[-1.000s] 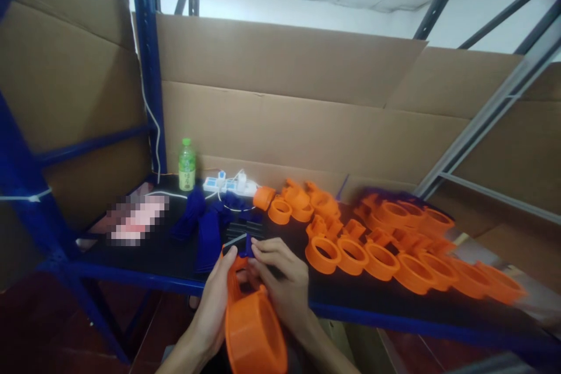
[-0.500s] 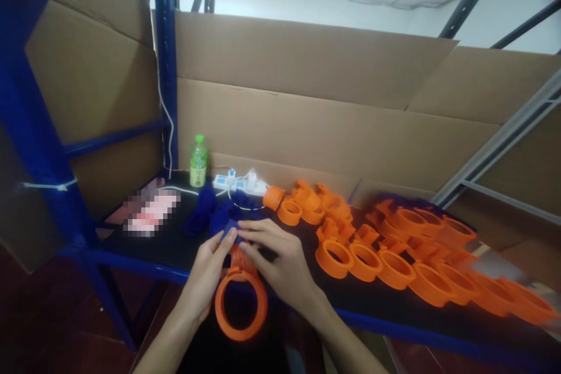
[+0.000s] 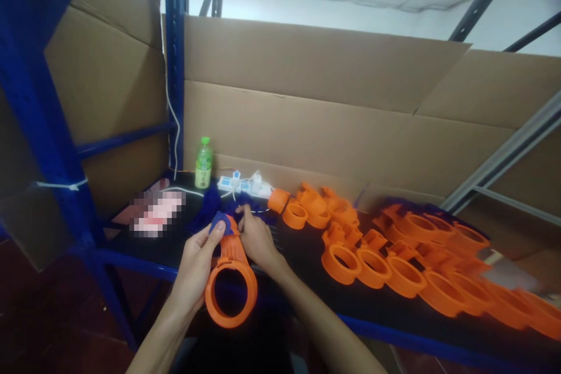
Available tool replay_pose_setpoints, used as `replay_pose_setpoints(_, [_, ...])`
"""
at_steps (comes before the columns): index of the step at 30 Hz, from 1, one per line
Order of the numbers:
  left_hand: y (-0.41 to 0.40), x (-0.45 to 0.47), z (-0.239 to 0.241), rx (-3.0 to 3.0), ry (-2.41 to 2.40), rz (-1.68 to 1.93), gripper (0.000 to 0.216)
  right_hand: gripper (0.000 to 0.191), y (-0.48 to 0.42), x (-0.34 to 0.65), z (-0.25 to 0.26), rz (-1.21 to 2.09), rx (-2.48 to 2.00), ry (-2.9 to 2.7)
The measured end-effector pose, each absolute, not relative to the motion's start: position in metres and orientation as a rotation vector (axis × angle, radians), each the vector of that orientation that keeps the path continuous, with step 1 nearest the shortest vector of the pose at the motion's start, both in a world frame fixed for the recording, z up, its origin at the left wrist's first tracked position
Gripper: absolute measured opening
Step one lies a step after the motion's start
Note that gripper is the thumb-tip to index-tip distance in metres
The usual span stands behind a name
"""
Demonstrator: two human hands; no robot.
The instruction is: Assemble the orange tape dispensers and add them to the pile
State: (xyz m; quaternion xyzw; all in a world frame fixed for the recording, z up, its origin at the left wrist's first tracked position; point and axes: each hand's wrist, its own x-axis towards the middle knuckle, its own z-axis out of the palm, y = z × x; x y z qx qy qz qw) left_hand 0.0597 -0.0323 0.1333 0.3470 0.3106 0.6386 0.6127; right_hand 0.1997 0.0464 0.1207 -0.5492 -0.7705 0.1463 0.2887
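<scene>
My left hand [image 3: 197, 257] grips an orange plastic ring with a ribbed neck [image 3: 231, 304], its thumb pressed on a blue piece [image 3: 220, 223] at the neck's upper end. The ring hangs open side toward me, below the fingers. My right hand [image 3: 258, 242] is just right of the neck, fingers curled, index fingertip at the far side near the blue parts. Whatever its fingers hold, if anything, is hidden. More dark blue parts [image 3: 210, 201] lie on the black tabletop [image 3: 293, 251] behind the hands.
Many similar orange ring parts [image 3: 403, 277] stand in rows on the right. At the back are a white power strip [image 3: 245, 186] with cables and a green-capped bottle [image 3: 204, 163]. A blue rack post [image 3: 175, 70] and cardboard walls [image 3: 298, 111] enclose the table.
My right hand has moved off the blue piece to the right side of the neck, its fingers curling. The ring, in my left hand, has shifted slightly left and up.
</scene>
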Motion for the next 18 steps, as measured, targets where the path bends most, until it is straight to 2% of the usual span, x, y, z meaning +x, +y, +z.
replay_pose_setpoints(5, [-0.032,0.061,0.135,0.772,0.724,1.487,0.042,0.028,0.050,0.199,0.120,0.341,-1.456,-2.034])
replay_pose_setpoints(10, [-0.032,0.063,0.136,0.670,0.758,1.524,0.046,0.034,0.046,0.211,0.138,0.273,-1.417,-1.930])
replay_pose_setpoints(15, [-0.039,0.072,0.136,0.686,0.765,1.530,0.047,0.027,0.003,0.231,0.161,0.220,-1.205,-1.853])
replay_pose_setpoints(18, [-0.046,0.083,0.135,0.719,0.750,1.490,0.046,0.022,-0.032,0.240,0.166,0.323,-1.060,-1.888])
